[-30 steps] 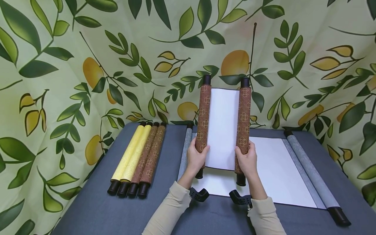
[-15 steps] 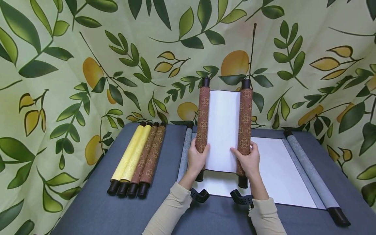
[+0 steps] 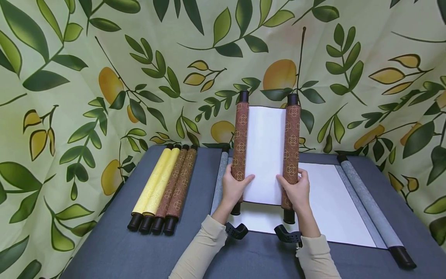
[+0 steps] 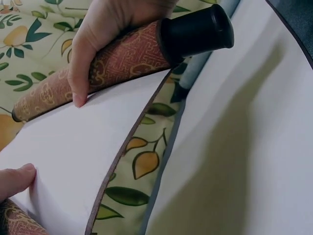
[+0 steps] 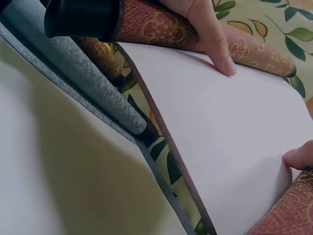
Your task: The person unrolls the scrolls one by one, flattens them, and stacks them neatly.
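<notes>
On the surface (image 3: 104, 250) are laid two yellow rolls (image 3: 151, 180), two brown rolls (image 3: 182, 182) and one grey scroll (image 3: 334, 205). One red-brown, gold-patterned scroll (image 3: 265, 155), white within, is gripped by both hands (image 3: 232, 188).

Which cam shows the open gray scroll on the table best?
Head: it gets both rollers and much of the white sheet of the gray scroll, though the held brown scroll covers part. Each wrist view catches only some sheet and part of one roller.
</notes>
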A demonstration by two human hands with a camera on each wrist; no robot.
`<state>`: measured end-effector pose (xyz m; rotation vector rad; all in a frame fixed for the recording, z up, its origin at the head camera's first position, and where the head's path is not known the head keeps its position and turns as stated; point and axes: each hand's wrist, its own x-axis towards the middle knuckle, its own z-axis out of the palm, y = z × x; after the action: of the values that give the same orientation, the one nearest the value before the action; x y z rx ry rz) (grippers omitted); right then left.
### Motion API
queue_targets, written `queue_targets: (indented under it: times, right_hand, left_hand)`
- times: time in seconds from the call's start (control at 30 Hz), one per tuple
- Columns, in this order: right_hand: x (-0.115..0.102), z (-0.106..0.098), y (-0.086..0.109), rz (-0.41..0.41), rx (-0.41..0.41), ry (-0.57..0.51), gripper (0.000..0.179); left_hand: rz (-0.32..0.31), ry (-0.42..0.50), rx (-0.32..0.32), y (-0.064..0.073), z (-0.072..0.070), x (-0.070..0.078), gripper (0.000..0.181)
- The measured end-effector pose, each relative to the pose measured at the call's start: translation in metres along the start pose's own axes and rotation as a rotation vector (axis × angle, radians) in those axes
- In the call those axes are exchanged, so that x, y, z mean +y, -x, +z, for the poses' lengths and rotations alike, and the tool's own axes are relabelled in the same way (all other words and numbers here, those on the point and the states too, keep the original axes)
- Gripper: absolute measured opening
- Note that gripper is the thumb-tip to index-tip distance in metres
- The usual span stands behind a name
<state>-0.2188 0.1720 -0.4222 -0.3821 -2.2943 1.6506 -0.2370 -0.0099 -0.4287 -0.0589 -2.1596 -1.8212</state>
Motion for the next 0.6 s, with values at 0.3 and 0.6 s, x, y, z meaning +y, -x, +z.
queue_targets:
  times: [0.3, 0.6]
  right_hand:
    - [-0.0003, -0.0026, -0.0004, -0.009, 0.020, 0.004, 0.057]
    - [0.0014, -0.0071, -0.0012, -0.047, 0.022, 0.007, 0.048]
  left_hand:
    - [0.001, -0.020, 0.009, -0.0011, -0.0024, 0.0003, 0.066]
    - [-0.015, 0.003, -0.053, -0.0051, -0.0063, -0.0015, 0.061]
